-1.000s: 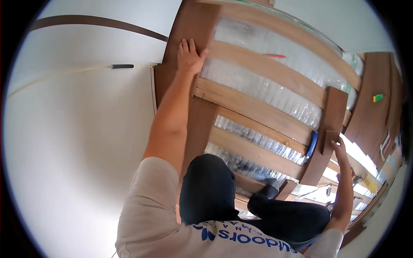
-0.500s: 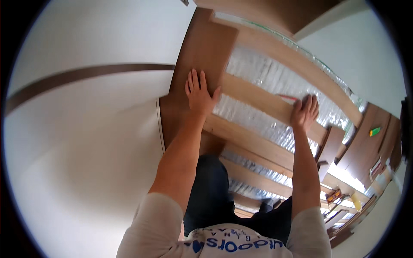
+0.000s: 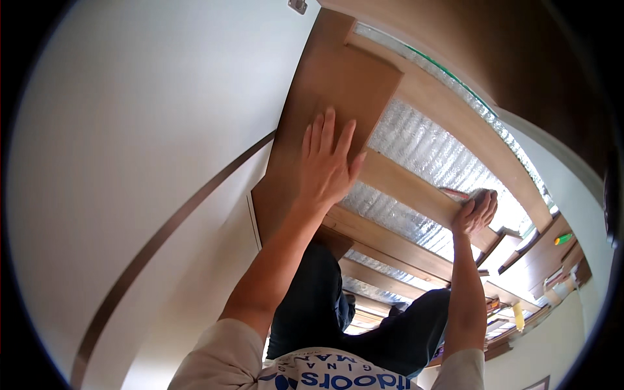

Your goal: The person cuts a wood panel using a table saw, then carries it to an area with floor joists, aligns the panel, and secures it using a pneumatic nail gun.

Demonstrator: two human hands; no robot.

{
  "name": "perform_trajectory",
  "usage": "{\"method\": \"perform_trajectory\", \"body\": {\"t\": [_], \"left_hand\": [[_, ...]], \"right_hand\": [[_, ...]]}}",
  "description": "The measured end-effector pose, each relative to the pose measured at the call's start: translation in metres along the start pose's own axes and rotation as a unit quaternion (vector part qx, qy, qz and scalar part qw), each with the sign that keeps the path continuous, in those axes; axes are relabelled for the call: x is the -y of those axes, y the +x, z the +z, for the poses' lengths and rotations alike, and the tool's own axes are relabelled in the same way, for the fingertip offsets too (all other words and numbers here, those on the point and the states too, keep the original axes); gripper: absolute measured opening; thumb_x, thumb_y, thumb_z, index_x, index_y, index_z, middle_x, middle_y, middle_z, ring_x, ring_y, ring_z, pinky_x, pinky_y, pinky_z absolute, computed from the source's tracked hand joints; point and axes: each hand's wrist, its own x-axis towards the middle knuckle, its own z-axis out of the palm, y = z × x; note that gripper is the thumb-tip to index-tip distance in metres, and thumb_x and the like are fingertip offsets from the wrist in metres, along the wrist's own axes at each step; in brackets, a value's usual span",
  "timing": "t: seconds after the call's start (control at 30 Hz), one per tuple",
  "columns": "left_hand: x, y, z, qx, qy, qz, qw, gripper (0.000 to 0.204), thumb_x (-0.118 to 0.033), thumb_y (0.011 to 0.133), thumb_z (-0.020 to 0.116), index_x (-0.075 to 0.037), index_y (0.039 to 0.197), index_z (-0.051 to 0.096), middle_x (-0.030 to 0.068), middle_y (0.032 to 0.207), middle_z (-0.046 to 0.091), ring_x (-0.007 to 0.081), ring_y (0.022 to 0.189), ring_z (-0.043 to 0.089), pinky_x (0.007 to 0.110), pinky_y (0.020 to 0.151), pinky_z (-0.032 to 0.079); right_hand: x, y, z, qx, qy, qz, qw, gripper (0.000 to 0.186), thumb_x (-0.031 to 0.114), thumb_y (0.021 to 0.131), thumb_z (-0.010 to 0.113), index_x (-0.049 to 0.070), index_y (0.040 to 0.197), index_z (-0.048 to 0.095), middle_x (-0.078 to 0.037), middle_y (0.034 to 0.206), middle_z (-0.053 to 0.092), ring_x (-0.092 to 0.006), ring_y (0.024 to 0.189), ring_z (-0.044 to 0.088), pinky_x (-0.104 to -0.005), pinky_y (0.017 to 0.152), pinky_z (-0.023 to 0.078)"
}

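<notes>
My left hand (image 3: 327, 172) lies on a brown floorboard (image 3: 348, 78) along the left wall, fingers stretched out and nothing in its grasp. To the right, my right hand (image 3: 474, 214) is at a pale wooden joist (image 3: 409, 188), its fingers bent over a dark greyish object (image 3: 482, 194). Next to that hand a thin red piece (image 3: 454, 192) shows; whether it belongs to the dark object I cannot tell. Silvery foil sheeting (image 3: 422, 133) fills the gaps between the joists.
A white wall with a dark strip (image 3: 175, 221) bounds the left. Cut boards (image 3: 549, 257) lie at the right, with a small green and orange item (image 3: 563, 239) on them. More joists (image 3: 390, 244) run beside my knees. A yellow item (image 3: 518, 316) is farther right.
The view has turned and shifted, so the floor sits farther right and lower. My left hand stays flat on the board, slightly blurred at the fingertips; my right hand remains by the red piece.
</notes>
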Motion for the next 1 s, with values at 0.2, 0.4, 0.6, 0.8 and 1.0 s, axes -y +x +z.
{"method": "perform_trajectory", "body": {"t": [0.2,0.4,0.6,0.8,1.0], "left_hand": [[0.006,0.018,0.020,-0.040,0.109,-0.002,0.993,0.070,-0.049,0.095,0.061,-0.013,0.154,0.046,0.0298,0.165,0.024,0.0537,0.149,0.023,0.066,0.119,0.019],[0.014,0.024,0.025,-0.053,0.091,0.005,0.994,0.071,-0.049,0.093,0.063,-0.013,0.153,0.048,0.0287,0.165,0.024,0.0537,0.150,0.022,0.066,0.118,0.020],[-0.009,0.055,-0.036,-0.020,-0.008,-0.025,0.999,0.076,-0.044,0.092,0.070,-0.007,0.153,0.042,0.0309,0.161,0.028,0.0524,0.147,0.027,0.066,0.118,0.024],[0.024,0.067,0.014,-0.117,0.132,-0.052,0.983,0.073,-0.056,0.102,0.044,-0.006,0.155,0.042,0.0338,0.163,0.024,0.0519,0.149,0.027,0.064,0.119,0.023],[0.016,0.056,0.009,-0.086,0.100,-0.038,0.990,0.073,-0.052,0.101,0.048,-0.004,0.156,0.040,0.0328,0.162,0.028,0.0509,0.149,0.027,0.064,0.118,0.025]], "right_hand": [[0.004,0.002,0.000,0.005,0.009,-0.015,1.000,0.059,0.041,0.105,0.040,0.003,0.149,0.046,-0.021,0.157,0.042,-0.0435,0.143,0.039,-0.0573,0.117,0.029],[0.006,0.005,0.011,-0.040,0.011,-0.048,0.998,0.056,0.040,0.107,0.040,0.002,0.146,0.049,-0.023,0.153,0.047,-0.0450,0.138,0.045,-0.0587,0.113,0.035],[0.000,0.006,0.004,-0.024,0.003,-0.052,0.998,0.058,0.042,0.107,0.039,0.001,0.149,0.045,-0.024,0.153,0.045,-0.0450,0.139,0.043,-0.0596,0.113,0.032],[0.001,0.003,0.006,-0.013,-0.008,-0.064,0.998,0.058,0.041,0.107,0.039,-0.001,0.147,0.045,-0.025,0.154,0.044,-0.0446,0.139,0.043,-0.0597,0.113,0.033],[-0.002,0.002,0.006,-0.006,-0.004,-0.045,0.999,0.060,0.045,0.107,0.038,0.002,0.149,0.045,-0.024,0.154,0.043,-0.0442,0.140,0.042,-0.0597,0.113,0.032]]}}
